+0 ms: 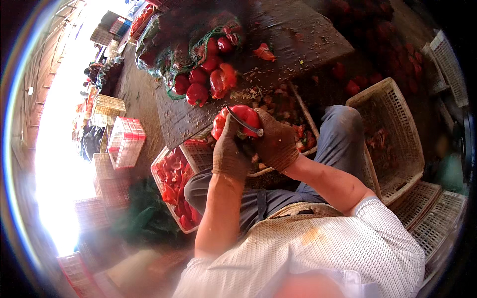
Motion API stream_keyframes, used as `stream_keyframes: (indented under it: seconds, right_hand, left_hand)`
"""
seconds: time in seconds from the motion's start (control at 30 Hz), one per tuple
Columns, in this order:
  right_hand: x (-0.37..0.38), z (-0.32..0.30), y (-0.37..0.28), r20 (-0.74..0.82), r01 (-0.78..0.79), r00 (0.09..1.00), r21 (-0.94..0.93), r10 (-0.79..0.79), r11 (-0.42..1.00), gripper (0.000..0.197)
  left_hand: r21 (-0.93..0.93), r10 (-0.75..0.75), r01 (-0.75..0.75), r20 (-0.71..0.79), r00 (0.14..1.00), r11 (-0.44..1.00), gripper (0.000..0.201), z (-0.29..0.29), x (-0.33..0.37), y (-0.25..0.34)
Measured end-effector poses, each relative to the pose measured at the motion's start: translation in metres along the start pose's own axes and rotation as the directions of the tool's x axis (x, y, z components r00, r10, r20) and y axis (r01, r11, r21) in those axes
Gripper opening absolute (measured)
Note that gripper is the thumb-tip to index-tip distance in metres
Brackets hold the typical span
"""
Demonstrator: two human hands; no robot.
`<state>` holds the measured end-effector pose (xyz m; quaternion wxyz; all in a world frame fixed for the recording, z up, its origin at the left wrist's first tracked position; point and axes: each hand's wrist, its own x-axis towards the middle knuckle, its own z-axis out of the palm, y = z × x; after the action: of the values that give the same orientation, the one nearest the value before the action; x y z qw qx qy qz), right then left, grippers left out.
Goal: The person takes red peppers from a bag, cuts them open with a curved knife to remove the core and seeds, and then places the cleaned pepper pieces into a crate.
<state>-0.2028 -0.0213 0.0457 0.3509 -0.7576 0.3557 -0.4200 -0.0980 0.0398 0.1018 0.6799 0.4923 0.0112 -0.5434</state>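
A red bell pepper [251,115] is held up in front of my knees between both hands, over a crate's edge. My gloved left hand [230,153] is closed on its near left side, thumb up along the skin. From the right, my gloved right hand [276,141] wraps round its other side. A thin curved metal blade [242,120] lies across the pepper between the hands; which hand holds it, I cannot tell. Beyond, whole red peppers [198,93] spill from a green mesh bag [171,59] onto a dark board [293,35]. One pepper [222,80] there looks cut open.
Left of my knee stands a crate of red pepper pieces [174,181]. Pepper scraps [271,107] fill a crate beyond my hands. At my right is a large pale crate [397,124] with a few scraps. Stacked crates [126,141] stand at left, more peppers [355,84] at far right.
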Motion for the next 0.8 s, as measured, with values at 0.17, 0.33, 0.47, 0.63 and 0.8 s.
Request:
stream_keyframes:
  seconds: [0.17, 0.33, 0.47, 0.63, 0.8]
  right_hand:
    - [-0.012, -0.005, 0.015, -0.064, 0.023, 0.998, 0.113, -0.016, 0.993, 0.033]
    - [-0.037, -0.007, 0.041, 0.049, -0.157, 0.987, 0.14, 0.151, 0.978, 0.038]
    - [-0.047, -0.005, 0.095, 0.094, -0.295, 0.955, 0.255, 0.28, 0.921, 0.038]
    - [-0.023, -0.055, 0.092, 0.187, -0.637, 0.767, 0.329, 0.614, 0.697, 0.029]
    - [-0.029, -0.08, 0.101, 0.278, -0.624, 0.779, 0.43, 0.562, 0.653, 0.03]
  left_hand:
    - [0.33, 0.12, -0.215, 0.285, 0.951, 0.919, 0.033, -0.019, 0.001, -0.016]
    - [0.481, -0.115, -0.051, 0.311, 0.943, 0.875, 0.034, -0.046, 0.001, -0.024]
    - [0.761, -0.264, -0.035, 0.267, 0.927, 0.648, 0.043, -0.072, -0.006, -0.025]
    - [0.763, -0.086, -0.152, 0.262, 0.961, 0.629, 0.08, -0.097, 0.015, -0.029]
    - [0.41, -0.21, -0.014, 0.496, 0.843, 0.912, 0.1, -0.051, 0.026, -0.02]
